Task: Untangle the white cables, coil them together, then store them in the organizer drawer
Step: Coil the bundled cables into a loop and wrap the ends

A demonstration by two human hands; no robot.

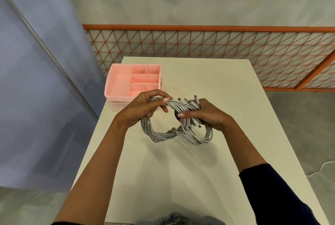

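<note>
White cables, gripped by left hand and right hand just short of the pink organizer, want their twisted loops folded flat together.

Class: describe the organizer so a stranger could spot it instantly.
Find the white table. On its far left corner, just beyond the left hand, sits the organizer. It alone is pink, split into several open compartments.
</note>
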